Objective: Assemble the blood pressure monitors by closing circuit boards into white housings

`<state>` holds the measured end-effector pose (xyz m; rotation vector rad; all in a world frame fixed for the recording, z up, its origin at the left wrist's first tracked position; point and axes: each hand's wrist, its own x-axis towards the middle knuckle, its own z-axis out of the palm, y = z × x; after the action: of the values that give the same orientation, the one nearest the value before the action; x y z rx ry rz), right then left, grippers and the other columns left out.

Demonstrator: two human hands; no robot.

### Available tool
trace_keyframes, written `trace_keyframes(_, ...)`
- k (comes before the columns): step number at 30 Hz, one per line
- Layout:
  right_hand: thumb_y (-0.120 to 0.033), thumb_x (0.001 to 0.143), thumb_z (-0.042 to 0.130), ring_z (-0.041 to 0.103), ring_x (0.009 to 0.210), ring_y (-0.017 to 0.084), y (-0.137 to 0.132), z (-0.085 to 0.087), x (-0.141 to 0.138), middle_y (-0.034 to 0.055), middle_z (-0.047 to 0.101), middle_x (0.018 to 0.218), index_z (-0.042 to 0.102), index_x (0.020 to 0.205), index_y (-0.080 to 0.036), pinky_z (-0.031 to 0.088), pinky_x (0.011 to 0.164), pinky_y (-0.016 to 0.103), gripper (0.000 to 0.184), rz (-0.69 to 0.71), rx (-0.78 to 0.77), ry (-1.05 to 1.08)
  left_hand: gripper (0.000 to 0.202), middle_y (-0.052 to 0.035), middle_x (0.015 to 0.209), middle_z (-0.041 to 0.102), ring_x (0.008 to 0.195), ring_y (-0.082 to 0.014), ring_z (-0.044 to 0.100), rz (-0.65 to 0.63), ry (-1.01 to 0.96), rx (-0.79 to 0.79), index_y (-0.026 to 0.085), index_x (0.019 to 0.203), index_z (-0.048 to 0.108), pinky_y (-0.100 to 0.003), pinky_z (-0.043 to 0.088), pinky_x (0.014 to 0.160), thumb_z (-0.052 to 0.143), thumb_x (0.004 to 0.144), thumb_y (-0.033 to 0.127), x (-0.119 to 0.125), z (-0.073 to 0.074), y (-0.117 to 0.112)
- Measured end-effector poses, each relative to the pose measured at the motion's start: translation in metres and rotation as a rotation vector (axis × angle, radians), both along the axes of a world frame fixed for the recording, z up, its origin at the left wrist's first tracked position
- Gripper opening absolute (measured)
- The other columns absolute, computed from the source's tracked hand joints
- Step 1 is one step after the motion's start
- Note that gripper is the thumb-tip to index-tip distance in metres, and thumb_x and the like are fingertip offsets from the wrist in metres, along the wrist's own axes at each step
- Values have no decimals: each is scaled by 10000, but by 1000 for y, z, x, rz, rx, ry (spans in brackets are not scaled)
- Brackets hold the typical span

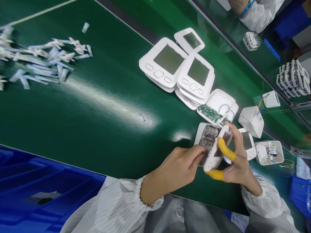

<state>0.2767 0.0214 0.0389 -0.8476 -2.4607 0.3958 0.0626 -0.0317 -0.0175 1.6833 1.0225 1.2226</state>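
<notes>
My right hand [239, 160], with yellow finger cots on two digits, grips a white front panel with a display [220, 147] by its edges and holds it tilted. Right behind it an open white housing [199, 133] shows thin wires and inner parts. My left hand [179, 166] reaches into the gap between panel and housing, thumb and fingers pinched together. What those fingertips hold, if anything, is hidden. Just beyond lies a white casing with a green circuit board [211, 113] in it.
White display panels [167, 64] lie stacked farther back. Wired white housings [251, 121] stand at the right. Small white plastic pieces and strips [46, 61] are scattered at far left. A blue crate [48, 184] is below the table edge; another person's arm [257, 14] shows at top right.
</notes>
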Motion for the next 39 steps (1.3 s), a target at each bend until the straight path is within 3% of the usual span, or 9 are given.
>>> trace_keyframes(10,-251,641,956,387,1480,475,-2,-1,1,161,278,1693,538,1508,-298,403,1120,703,964,-3,-7,-32,191,34,689,663,461,-53,520,12,-32,37,143,987,603,-161,358,458,497,960,-13,1,4,2)
trace_keyframes(21,-321,675,950,357,1511,479,0,0,8,142,261,1703,604,1400,-300,388,1130,718,804,12,-29,-106,223,49,623,626,445,-82,542,93,54,142,178,968,562,-202,357,448,441,959,-9,7,-5,-2)
trace_keyframes(29,-296,739,904,345,1512,457,1,5,1,126,232,1711,541,1492,-343,385,1140,717,837,22,-2,-116,205,75,573,559,407,-74,502,75,55,91,192,925,570,-198,342,440,455,970,28,2,1,0)
trace_keyframes(33,-340,756,887,311,1534,422,1,10,-2,137,181,1712,568,1472,-309,366,1182,673,784,23,-30,-155,198,81,557,586,395,-72,551,61,92,17,208,896,585,-165,386,434,477,973,61,-3,6,3)
trace_keyframes(39,-475,780,832,290,1533,393,3,8,-2,153,192,1698,713,1310,-272,373,1188,614,580,-25,-20,-285,97,61,685,744,510,-102,714,-78,-17,-103,263,996,623,-94,520,473,548,987,202,-9,4,8)
